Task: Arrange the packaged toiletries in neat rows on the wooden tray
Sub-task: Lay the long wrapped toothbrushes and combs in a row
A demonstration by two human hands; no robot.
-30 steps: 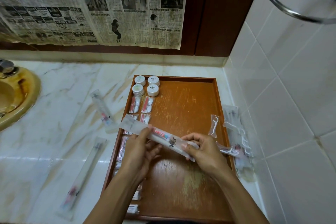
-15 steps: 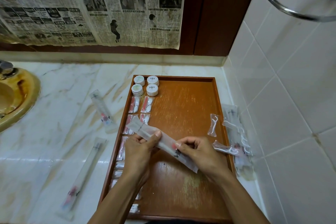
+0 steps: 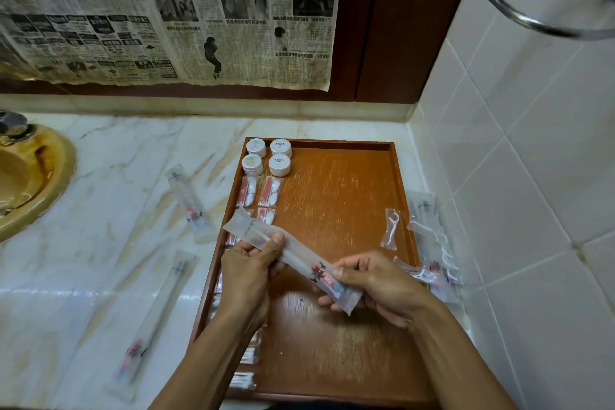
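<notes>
I grip the toothbrush packet (image 3: 293, 260) in my left hand (image 3: 248, 271) and right hand (image 3: 376, 283), fingers curled round it above the wooden tray (image 3: 332, 359); next I should lay it straight.

Hiding behind the left hand (image 3: 248, 271): part of the tray's (image 3: 336, 386) left packet column. Running off frame: sink (image 3: 31, 176), towel ring (image 3: 539, 3).

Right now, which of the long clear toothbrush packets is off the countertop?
The long clear toothbrush packet gripped by left hand and right hand over the wooden tray; two others lie flat on the marble.
</notes>
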